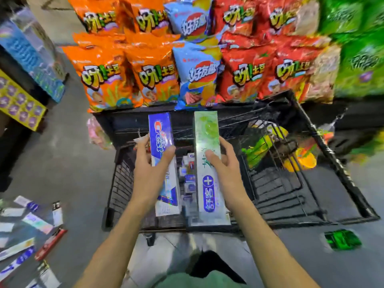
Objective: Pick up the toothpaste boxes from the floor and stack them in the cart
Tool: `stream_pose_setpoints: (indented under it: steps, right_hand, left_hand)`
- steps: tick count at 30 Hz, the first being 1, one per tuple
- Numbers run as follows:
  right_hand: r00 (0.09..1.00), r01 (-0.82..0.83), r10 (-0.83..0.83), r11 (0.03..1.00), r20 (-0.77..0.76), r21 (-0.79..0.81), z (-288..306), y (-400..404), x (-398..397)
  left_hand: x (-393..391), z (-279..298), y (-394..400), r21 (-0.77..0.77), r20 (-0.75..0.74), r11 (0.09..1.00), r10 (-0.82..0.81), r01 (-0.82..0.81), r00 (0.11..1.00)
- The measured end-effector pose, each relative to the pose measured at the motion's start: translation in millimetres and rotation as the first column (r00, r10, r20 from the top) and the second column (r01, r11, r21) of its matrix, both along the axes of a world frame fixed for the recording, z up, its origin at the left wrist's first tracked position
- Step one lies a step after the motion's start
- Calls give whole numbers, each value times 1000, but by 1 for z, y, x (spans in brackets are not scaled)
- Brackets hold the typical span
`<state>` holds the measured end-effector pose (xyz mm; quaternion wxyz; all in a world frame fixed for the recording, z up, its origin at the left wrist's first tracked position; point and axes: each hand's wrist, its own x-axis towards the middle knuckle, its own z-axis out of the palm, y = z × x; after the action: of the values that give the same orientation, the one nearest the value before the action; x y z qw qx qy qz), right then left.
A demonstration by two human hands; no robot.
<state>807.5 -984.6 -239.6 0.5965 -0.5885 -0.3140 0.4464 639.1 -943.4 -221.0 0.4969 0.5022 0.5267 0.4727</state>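
Blue box (164, 161), pinched by your left hand (148, 171), and green box (208, 169), gripped by your right hand (227, 169), both point lengthwise away from your fingers, probably directly above the stacked boxes (190, 179) inside the cart (332, 163).

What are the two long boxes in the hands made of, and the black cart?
Blue box and green box: probably glossy printed cardboard, given flat faces, sharp edges and shine. Cart: looks like black-coated metal wire, judging by its thin grid bars; could be plastic.
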Motion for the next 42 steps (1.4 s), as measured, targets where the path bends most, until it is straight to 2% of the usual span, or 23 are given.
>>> stream_pose_setpoints:
  steps: [4, 9, 15, 20, 23, 26, 32, 35, 38, 42]
  right_hand:
    - [996, -57, 53, 997, -76, -44, -25, 25, 67]
    - [999, -33, 39, 982, 31, -187, -71, 54, 110]
    - [989, -98, 126, 949, 79, -299, -154, 75, 134]
    - [986, -101, 141, 933, 92, -345, -220, 92, 142]
    - [985, -38, 93, 939, 145, -341, -251, 100, 148]
    - [985, -1, 59, 942, 164, -336, -270, 104, 154]
    - [983, 42, 20, 945, 185, -324, -278, 100, 170]
    - [982, 92, -34, 944, 185, -317, -274, 101, 178]
    - [987, 115, -70, 939, 147, -324, -270, 100, 184]
    - [993, 90, -57, 933, 103, -349, -266, 94, 187]
  left_hand:
    - [60, -25, 30, -39, -6, 998, 58, -58, 998]
    - [102, -72, 63, -82, -85, 996, 30, -37, 996]
    - [111, -157, 94, -116, -178, 993, 5, -26, 984]
    - [103, -243, 114, -156, -339, 984, -136, 87, 931]
    - [95, -288, 123, -166, -515, 962, -272, 217, 813]
    - [99, -314, 132, -165, -618, 919, -379, 357, 689]
    - [122, -355, 146, -210, -690, 759, -562, 617, 456]
    - [135, -373, 149, -163, -775, 679, -537, 715, 333]
    - [148, -392, 155, -142, -859, 555, -480, 820, 176]
    - [161, -405, 158, -137, -957, 481, -290, 866, 9]
